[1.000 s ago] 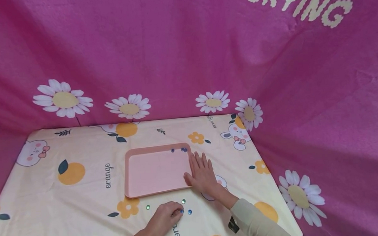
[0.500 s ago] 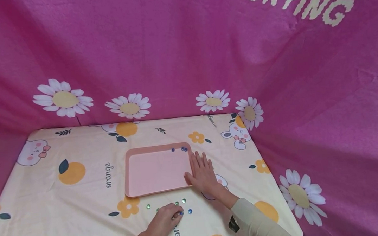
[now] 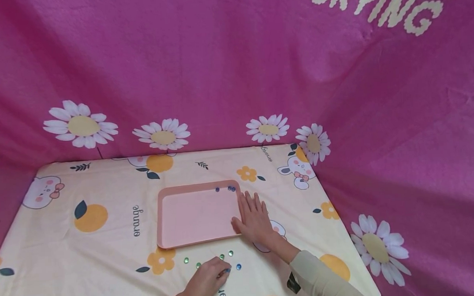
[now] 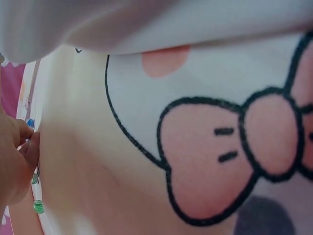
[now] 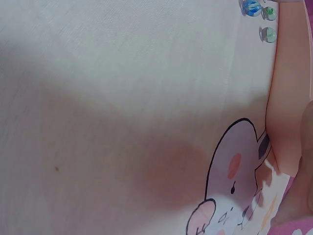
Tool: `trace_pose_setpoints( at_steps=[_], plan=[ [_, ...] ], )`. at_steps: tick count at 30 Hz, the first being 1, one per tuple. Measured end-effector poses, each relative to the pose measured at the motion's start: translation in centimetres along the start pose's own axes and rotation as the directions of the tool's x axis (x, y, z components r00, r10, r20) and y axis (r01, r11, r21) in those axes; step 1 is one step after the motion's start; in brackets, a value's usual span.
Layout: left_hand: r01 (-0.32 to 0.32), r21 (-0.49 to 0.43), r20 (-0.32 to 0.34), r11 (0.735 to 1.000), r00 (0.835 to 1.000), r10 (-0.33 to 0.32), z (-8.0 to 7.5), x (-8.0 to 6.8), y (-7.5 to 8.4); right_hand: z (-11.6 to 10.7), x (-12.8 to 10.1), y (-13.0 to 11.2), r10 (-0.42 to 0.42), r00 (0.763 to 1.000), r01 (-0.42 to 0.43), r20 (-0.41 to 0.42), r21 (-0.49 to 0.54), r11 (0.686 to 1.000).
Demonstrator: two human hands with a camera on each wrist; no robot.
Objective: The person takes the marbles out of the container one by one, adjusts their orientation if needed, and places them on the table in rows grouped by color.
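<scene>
Head view shows my left hand [image 3: 208, 279] pinching a blue marble [image 3: 227, 269] on the counter, my right hand [image 3: 255, 218] flat against the pink tray [image 3: 173, 239]: three marbles [image 3: 227, 189] in, several loose ones [image 3: 222, 257] left.

A pale yellow tablecloth [image 3: 106, 242] printed with oranges, small flowers, leaves and cartoon bunnies covers the table. Behind and to the right hangs a magenta fabric backdrop [image 3: 201, 65] with white daisies and cream lettering reading "CRYING".
</scene>
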State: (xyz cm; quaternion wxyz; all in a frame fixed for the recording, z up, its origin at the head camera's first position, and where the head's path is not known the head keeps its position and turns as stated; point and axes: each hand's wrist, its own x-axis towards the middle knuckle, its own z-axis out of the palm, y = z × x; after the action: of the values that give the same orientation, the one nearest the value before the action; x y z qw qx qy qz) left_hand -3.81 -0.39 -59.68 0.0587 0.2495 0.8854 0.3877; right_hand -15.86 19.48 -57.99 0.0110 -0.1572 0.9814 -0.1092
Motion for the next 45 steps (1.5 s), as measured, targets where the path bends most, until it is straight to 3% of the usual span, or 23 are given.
trace_pose_setpoints(
  at_steps=[8,20,23,26,30,36,41,45],
  plan=[
    [0.006,0.050,0.031,0.999,1.000,-0.007,-0.1,0.0,0.3,0.0,0.0,0.0,0.008,1.000,-0.008,0.026,-0.004,1.000],
    [0.006,0.079,0.013,0.997,1.000,-0.007,-0.4,0.2,0.7,0.0,-0.1,0.0,-0.008,1.000,0.008,0.017,-0.008,1.000],
    [0.007,0.047,-0.019,0.999,1.000,-0.006,-0.6,0.3,0.9,0.0,-0.1,0.0,-0.009,1.000,0.009,0.017,-0.017,1.000],
    [-0.006,-0.010,-0.107,1.000,0.994,0.005,-1.0,0.9,1.0,0.0,0.0,0.0,-0.008,1.000,0.008,0.015,-0.026,1.000],
    [0.005,-0.079,-0.215,0.997,0.976,-0.022,-2.4,2.6,0.8,0.0,0.0,0.0,-0.003,1.000,0.003,0.013,-0.025,1.000],
    [0.065,-0.190,-0.296,0.980,0.948,-0.120,-5.0,6.4,-0.4,-0.1,0.1,0.0,0.008,1.000,-0.008,0.028,-0.013,1.000],
    [0.107,-0.210,-0.366,0.972,0.913,-0.180,-6.2,10.2,-1.9,-0.2,0.0,0.1,-0.004,1.000,0.005,0.010,-0.018,1.000],
    [0.138,-0.186,-0.384,0.973,0.901,-0.201,-6.2,12.4,-3.4,-0.2,-0.1,0.1,-0.008,1.000,0.009,0.010,-0.024,1.000]
  ],
)
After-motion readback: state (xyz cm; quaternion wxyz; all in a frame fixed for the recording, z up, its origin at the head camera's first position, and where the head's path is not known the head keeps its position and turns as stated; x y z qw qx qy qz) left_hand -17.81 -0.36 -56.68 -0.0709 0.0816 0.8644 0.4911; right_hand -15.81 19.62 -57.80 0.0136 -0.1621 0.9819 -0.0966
